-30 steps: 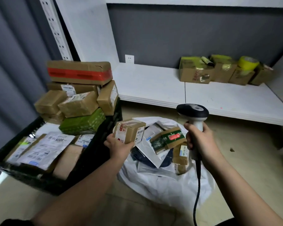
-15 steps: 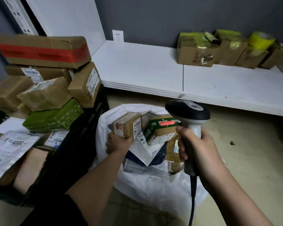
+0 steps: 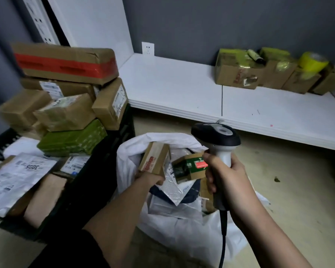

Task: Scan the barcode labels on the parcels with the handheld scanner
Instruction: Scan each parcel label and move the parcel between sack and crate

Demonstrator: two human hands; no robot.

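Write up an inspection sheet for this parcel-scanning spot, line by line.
Surface: beige floor; white sack sits on it.
Job's things: handheld scanner held upright; small brown parcel held over the sack; green-labelled parcel and mailers inside the sack.
Clutter: black crate piled with parcels, red-taped box topmost.
Grippers: left hand grips the brown parcel; right hand grips the scanner handle.
Cables: black scanner cord hangs down.
Surroundings: white shelf with taped cardboard boxes; wall socket.
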